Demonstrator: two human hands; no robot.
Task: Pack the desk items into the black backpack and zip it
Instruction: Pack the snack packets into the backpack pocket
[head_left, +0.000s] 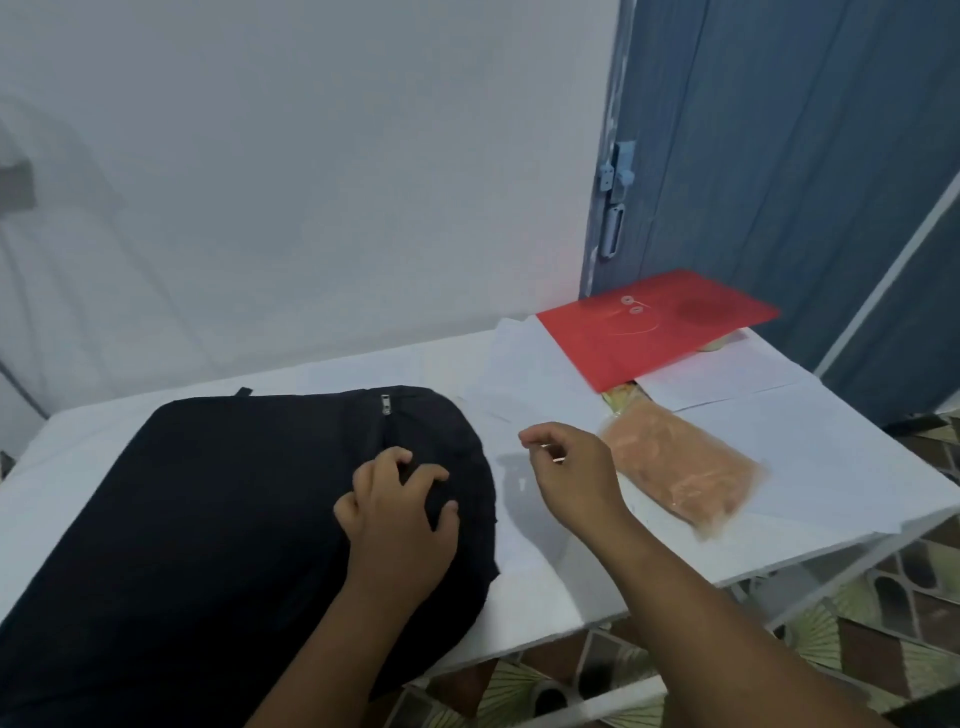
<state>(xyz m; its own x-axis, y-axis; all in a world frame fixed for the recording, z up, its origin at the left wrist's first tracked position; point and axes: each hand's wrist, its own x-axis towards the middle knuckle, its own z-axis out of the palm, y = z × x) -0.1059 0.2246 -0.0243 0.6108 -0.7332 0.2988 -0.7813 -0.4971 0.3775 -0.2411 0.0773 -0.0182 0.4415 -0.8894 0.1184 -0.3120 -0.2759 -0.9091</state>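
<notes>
The black backpack (218, 509) lies flat on the white table (561, 582), its silver zipper pull (385, 404) near the top. My left hand (400, 514) rests on the backpack's upper right part, fingers curled and clawing into the fabric. My right hand (566, 467) hovers above the table just right of the backpack, fingers loosely curled, holding nothing. A red string-tie folder (654, 327) lies at the back right. A clear pouch with orange-pink contents (680, 473) sits right of my right hand. White paper sheets (727, 379) lie under both.
A blue door (779, 156) with a latch stands behind the table's right corner. The table's right and front edges drop to a patterned tile floor (883, 597). A white wall is behind.
</notes>
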